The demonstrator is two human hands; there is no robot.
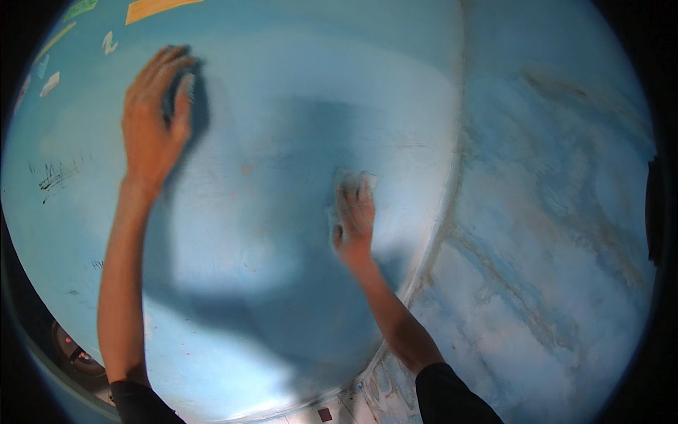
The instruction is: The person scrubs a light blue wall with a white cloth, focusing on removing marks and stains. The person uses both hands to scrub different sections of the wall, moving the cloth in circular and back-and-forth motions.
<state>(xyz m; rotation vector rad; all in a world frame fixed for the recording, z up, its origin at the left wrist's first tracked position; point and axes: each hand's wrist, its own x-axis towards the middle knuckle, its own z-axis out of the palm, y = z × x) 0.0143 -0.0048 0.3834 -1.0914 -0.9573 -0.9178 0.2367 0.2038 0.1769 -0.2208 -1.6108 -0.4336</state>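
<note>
A wide, smooth light-blue surface (pixel 222 244) fills most of the view. My right hand (pixel 356 212) lies on it near the middle, fingers pointing up the picture, over a thin pale sheet or pad (pixel 372 182) whose edges show past the fingertips and beside the thumb. The hand is slightly blurred, and whether the sheet is cloth or paper I cannot tell. At the upper left my left hand (pixel 154 106) rests against the same surface, its fingers and thumb a little apart with nothing seen in it. Both forearms come in from the bottom in dark sleeves.
A raised seam (pixel 442 212) curves down the right side, bordering a marbled blue and brown surface (pixel 529 238). Orange tape (pixel 159 8) and black scribbles (pixel 53 177) mark the left part. Floor tiles (pixel 344 408) show at the bottom, a round object (pixel 77 350) lower left.
</note>
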